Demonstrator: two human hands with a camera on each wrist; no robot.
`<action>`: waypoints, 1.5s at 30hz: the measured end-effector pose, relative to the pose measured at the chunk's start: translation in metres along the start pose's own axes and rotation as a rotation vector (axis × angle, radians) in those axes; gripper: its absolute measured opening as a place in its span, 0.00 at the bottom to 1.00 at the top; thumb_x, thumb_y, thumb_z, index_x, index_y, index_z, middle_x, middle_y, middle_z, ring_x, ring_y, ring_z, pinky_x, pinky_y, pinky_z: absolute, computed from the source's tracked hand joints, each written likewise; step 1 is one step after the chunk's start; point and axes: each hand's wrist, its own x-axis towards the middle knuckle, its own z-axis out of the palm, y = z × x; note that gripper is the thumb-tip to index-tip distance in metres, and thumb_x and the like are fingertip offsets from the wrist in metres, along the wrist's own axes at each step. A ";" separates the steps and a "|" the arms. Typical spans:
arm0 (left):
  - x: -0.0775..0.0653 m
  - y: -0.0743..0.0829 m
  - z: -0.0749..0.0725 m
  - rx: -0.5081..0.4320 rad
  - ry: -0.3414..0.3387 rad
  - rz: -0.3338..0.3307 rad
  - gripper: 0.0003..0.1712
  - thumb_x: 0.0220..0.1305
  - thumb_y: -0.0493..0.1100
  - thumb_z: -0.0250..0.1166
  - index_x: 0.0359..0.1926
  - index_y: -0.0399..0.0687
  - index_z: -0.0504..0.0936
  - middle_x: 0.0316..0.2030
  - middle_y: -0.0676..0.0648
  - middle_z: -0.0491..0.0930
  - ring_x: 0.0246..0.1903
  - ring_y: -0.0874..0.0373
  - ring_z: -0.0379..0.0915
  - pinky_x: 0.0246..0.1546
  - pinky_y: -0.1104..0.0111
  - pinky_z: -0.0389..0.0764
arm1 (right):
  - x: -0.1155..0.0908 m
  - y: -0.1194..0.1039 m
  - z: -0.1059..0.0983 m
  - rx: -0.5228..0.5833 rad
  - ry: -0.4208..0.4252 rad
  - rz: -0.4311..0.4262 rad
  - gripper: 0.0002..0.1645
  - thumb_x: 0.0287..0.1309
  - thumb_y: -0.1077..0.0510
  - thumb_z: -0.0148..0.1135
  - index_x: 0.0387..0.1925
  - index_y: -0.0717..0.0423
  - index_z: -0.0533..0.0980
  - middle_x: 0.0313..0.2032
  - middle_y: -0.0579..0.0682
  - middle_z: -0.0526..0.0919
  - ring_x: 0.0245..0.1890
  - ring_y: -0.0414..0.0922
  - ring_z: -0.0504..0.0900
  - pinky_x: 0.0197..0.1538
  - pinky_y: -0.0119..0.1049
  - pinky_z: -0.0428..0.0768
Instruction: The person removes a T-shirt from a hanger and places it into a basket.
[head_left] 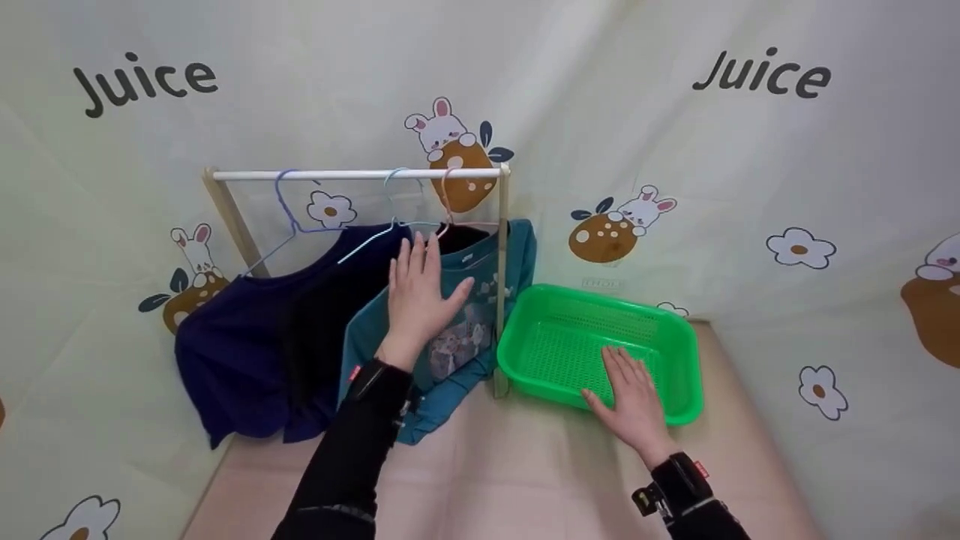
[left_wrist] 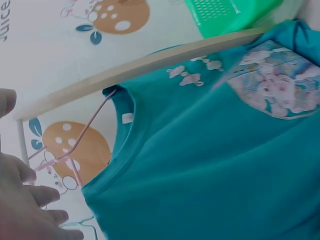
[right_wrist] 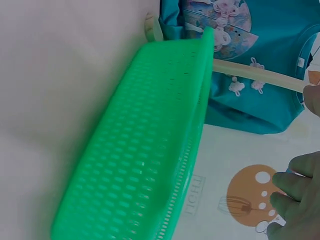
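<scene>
A teal shirt (head_left: 480,292) with a printed patch hangs from a pink hanger (left_wrist: 75,145) at the right end of a small clothes rack (head_left: 352,175). My left hand (head_left: 421,296) is raised in front of it, fingers spread and holding nothing. Left of the teal shirt hang a black garment (head_left: 330,322) and a navy garment (head_left: 232,337), with a light blue hanger (head_left: 393,217) and a purple hanger (head_left: 294,225) above them. My right hand (head_left: 630,397), fingers extended, is over the near side of a green perforated basket (head_left: 525,379) and grips nothing.
The basket stands beside the rack's right wooden post (head_left: 502,300) on a pinkish table cover (head_left: 525,465). Behind everything hangs a pale curtain (head_left: 600,97) printed with rabbits, flowers and the word Juice.
</scene>
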 end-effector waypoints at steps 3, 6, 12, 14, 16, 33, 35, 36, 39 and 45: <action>0.013 0.003 -0.004 -0.041 -0.017 -0.008 0.50 0.69 0.65 0.56 0.78 0.41 0.49 0.77 0.38 0.46 0.76 0.43 0.33 0.72 0.49 0.38 | -0.003 0.000 0.007 0.017 -0.009 0.010 0.47 0.58 0.45 0.68 0.69 0.69 0.63 0.66 0.67 0.68 0.68 0.64 0.62 0.70 0.58 0.52; 0.023 0.004 -0.006 -0.076 -0.034 -0.015 0.49 0.69 0.64 0.56 0.77 0.40 0.49 0.76 0.37 0.47 0.76 0.43 0.35 0.72 0.50 0.38 | -0.006 -0.001 0.013 0.026 -0.015 0.017 0.46 0.58 0.45 0.68 0.68 0.68 0.64 0.65 0.67 0.69 0.68 0.63 0.63 0.70 0.58 0.52; 0.037 0.004 -0.006 -0.108 -0.079 -0.033 0.47 0.70 0.61 0.57 0.77 0.39 0.50 0.76 0.37 0.47 0.75 0.42 0.38 0.72 0.51 0.42 | -0.014 -0.004 0.025 0.036 -0.019 0.017 0.47 0.55 0.46 0.71 0.68 0.67 0.65 0.65 0.66 0.70 0.67 0.63 0.64 0.69 0.61 0.51; 0.041 0.003 -0.005 -0.127 -0.098 -0.033 0.47 0.70 0.60 0.57 0.77 0.38 0.50 0.76 0.36 0.47 0.75 0.42 0.40 0.72 0.51 0.45 | -0.016 -0.006 0.028 0.040 -0.026 0.019 0.47 0.55 0.46 0.71 0.68 0.67 0.65 0.65 0.65 0.70 0.67 0.63 0.64 0.69 0.61 0.51; 0.044 0.002 -0.005 -0.155 -0.116 -0.039 0.47 0.71 0.59 0.57 0.77 0.38 0.50 0.76 0.36 0.48 0.74 0.42 0.43 0.71 0.51 0.48 | -0.019 -0.007 0.031 0.045 -0.039 0.023 0.47 0.55 0.45 0.71 0.68 0.66 0.65 0.65 0.65 0.70 0.68 0.62 0.64 0.70 0.60 0.51; 0.063 0.007 -0.005 -0.319 0.003 -0.072 0.17 0.71 0.47 0.59 0.50 0.37 0.76 0.36 0.41 0.73 0.42 0.47 0.68 0.45 0.56 0.70 | -0.011 -0.023 0.040 0.053 -0.076 -0.039 0.46 0.57 0.45 0.69 0.68 0.66 0.64 0.66 0.64 0.69 0.67 0.62 0.64 0.70 0.60 0.51; 0.062 0.007 -0.008 -0.325 0.053 -0.086 0.15 0.70 0.45 0.59 0.47 0.37 0.77 0.33 0.42 0.71 0.40 0.47 0.66 0.44 0.56 0.68 | -0.007 -0.025 0.039 0.056 -0.078 -0.049 0.45 0.57 0.46 0.69 0.69 0.66 0.64 0.66 0.63 0.69 0.68 0.62 0.64 0.70 0.60 0.50; 0.061 0.006 -0.010 -0.333 0.078 -0.095 0.14 0.70 0.44 0.59 0.48 0.37 0.78 0.32 0.42 0.71 0.40 0.47 0.66 0.44 0.56 0.67 | -0.005 -0.026 0.038 0.058 -0.077 -0.055 0.45 0.57 0.46 0.69 0.69 0.66 0.64 0.66 0.63 0.69 0.68 0.62 0.64 0.70 0.60 0.50; 0.060 0.003 -0.017 -0.356 0.147 -0.117 0.16 0.70 0.43 0.59 0.52 0.38 0.79 0.33 0.40 0.73 0.41 0.46 0.68 0.46 0.55 0.69 | 0.002 -0.027 0.035 0.071 -0.079 -0.063 0.45 0.58 0.46 0.69 0.69 0.65 0.64 0.67 0.63 0.68 0.68 0.61 0.63 0.70 0.60 0.50; 0.059 -0.009 -0.026 -0.347 0.318 -0.175 0.17 0.70 0.39 0.60 0.56 0.35 0.81 0.41 0.37 0.80 0.44 0.46 0.73 0.49 0.55 0.73 | 0.013 -0.028 0.028 0.079 -0.078 -0.072 0.45 0.60 0.46 0.67 0.70 0.65 0.62 0.68 0.63 0.67 0.70 0.60 0.61 0.71 0.57 0.52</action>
